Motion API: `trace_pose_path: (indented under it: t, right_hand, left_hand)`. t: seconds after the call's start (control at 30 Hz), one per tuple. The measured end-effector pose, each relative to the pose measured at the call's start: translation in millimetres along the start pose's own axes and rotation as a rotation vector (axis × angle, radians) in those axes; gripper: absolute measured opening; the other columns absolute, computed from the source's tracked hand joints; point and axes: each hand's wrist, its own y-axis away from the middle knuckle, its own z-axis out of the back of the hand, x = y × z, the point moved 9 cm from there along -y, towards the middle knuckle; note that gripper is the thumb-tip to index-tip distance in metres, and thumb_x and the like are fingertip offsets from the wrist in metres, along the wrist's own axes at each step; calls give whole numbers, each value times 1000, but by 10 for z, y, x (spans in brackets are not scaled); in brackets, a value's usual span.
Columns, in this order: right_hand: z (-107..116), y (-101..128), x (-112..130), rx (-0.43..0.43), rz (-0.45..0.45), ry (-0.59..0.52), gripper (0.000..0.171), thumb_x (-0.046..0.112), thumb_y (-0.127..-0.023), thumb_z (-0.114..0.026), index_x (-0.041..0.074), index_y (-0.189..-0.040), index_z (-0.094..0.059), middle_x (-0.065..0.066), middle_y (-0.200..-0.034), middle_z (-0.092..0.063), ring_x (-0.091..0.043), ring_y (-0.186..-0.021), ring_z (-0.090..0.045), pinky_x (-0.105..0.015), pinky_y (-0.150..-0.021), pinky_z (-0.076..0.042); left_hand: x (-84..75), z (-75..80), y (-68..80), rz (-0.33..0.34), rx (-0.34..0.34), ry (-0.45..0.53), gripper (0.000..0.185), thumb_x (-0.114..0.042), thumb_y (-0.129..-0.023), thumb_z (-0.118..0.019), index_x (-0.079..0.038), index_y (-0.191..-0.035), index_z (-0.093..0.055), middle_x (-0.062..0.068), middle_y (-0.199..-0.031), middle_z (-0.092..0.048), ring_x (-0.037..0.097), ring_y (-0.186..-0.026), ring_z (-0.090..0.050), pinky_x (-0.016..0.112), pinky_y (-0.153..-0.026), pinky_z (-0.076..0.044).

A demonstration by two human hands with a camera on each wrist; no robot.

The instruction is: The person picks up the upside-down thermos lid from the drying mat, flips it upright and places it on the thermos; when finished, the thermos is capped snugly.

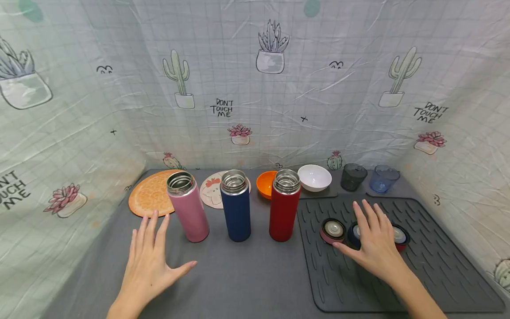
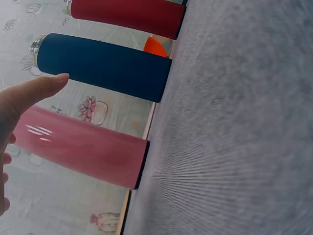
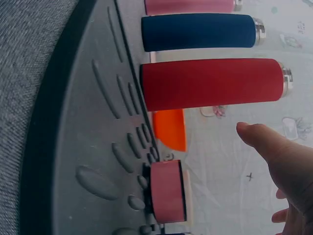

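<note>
— Where are my hands right now?

— Your left hand (image 1: 149, 261) hovers flat over the grey cloth (image 1: 239, 274), fingers spread and straight, holding nothing. It's just near and left of the pink flask (image 1: 188, 206), not touching it as far as I can see.

— And the right?

— Your right hand (image 1: 372, 243) is spread open over the dark mat (image 1: 438, 266), fingers straight, covering the blue lid (image 1: 353, 233) (mostly hidden, so I can't tell whether they touch). The pink lid (image 1: 333, 230) lies just left of it, the red lid (image 1: 400, 235) peeks out on the right.

— The flasks?

— Three stand upright and uncapped in a row: pink at left, the blue flask (image 1: 236, 204) in the middle, the red flask (image 1: 284, 204) right, beside the mat's edge. Behind them I see an orange bowl (image 1: 266, 183) and a white bowl (image 1: 314, 177).
</note>
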Motion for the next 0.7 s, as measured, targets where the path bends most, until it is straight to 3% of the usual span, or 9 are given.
trace_pose_path:
  t: [0.27, 0.37, 0.6, 0.7]
  right_hand:
    - [-211, -5, 25, 28, 25, -9, 100, 51, -65, -76, 1, -140, -32, -28, -134, -34, -49, -121, -26, -66, -86, -22]
    - [-297, -2, 32, 40, 36, 1, 94, 47, -66, -77, -2, -136, -37, -27, -129, -39, -47, -118, -30, -65, -87, -24]
    - [-445, 21, 35, 53, 71, 21, 79, 34, -69, -77, -4, -129, -44, -23, -116, -50, -42, -109, -40, -61, -87, -30]
    - [-481, 24, 28, 49, 84, 26, 73, 27, -70, -78, -5, -127, -46, -23, -112, -53, -42, -106, -44, -61, -85, -34]
  left_hand:
    - [-47, -34, 24, -19, -38, 92, 110, -72, -62, -63, -1, -140, -31, 16, -146, -25, 36, -133, -22, 49, -107, -15]
    - [-67, -61, 31, -37, -41, 117, 109, -66, -61, -69, -1, -140, -32, 17, -144, -29, 36, -131, -25, 47, -106, -20]
    - [-115, -201, 86, -46, 23, 150, 108, -48, -54, -82, -2, -139, -35, 13, -138, -41, 32, -126, -36, 34, -105, -24]
    - [-139, -254, 114, -34, 55, 167, 106, -46, -53, -83, -4, -138, -36, 11, -134, -44, 30, -121, -41, 36, -99, -30]
